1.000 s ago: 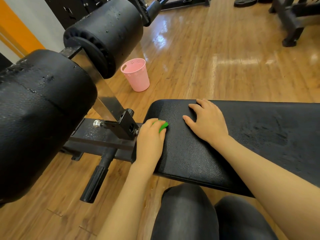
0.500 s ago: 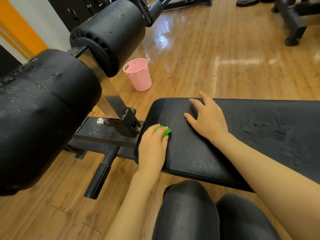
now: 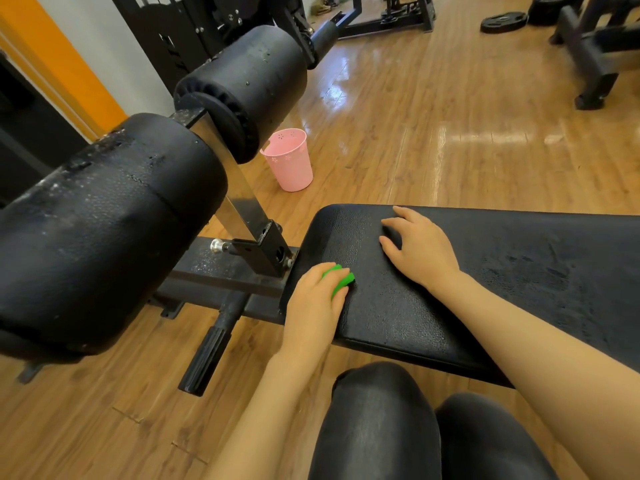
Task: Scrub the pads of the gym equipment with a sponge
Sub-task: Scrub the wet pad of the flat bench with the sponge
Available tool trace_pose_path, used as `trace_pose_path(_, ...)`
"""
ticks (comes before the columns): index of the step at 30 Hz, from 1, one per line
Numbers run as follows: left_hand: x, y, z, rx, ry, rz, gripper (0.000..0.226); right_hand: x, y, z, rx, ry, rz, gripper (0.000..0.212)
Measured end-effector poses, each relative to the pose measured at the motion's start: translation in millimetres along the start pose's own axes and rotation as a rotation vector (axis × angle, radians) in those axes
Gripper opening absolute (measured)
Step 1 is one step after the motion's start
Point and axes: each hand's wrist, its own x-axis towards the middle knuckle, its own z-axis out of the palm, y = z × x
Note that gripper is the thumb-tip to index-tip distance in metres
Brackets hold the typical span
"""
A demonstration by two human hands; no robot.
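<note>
I am pressing a green sponge [image 3: 341, 279] against the near left corner of the black bench pad [image 3: 519, 271], my left hand [image 3: 313, 308] curled over it so that only a bit of green is showing past my fingers. My right hand [image 3: 420, 251] is lying on top of the pad a little farther in, fingers loosely spread and bent, gripping nothing. The pad's textured surface is looking damp and mottled toward the right. To my left, two black foam rollers are sitting on a metal arm: the near roller [image 3: 104, 233] is filling the left side of the view, and the far roller [image 3: 249, 81] is standing above a pink plastic bucket [image 3: 289, 161] on the wooden floor [image 3: 450, 133]. My knees [image 3: 381, 427], in dark leggings, are showing just below the pad's edge.
</note>
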Motion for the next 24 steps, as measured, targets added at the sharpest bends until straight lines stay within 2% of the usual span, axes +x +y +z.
trace_pose_path(5, 29, 3, 0, 0.035, -0.064, -0.026, 0.027, -1, -5, -1, -0.049, -0.033, -0.075, 0.032)
trace_pose_path(8, 40, 2, 0, 0.07, -0.08, -0.029, 0.027, -11, -12, 2, -0.083, -0.031, -0.045, 0.029)
trace_pose_path(11, 30, 6, -1, 0.096, -0.034, -0.037, 0.027, -26, -27, 13, -0.094, -0.009, 0.028, 0.029)
trace_pose_path(18, -36, 2, -13, 0.053, 0.07, -0.034, 0.026, -39, -31, 28, -0.08, 0.046, 0.017, 0.033)
trace_pose_path(24, 2, 5, 0, 0.114, 0.133, -0.145, 0.022, -39, -33, 24, -0.096, 0.022, 0.01, 0.039)
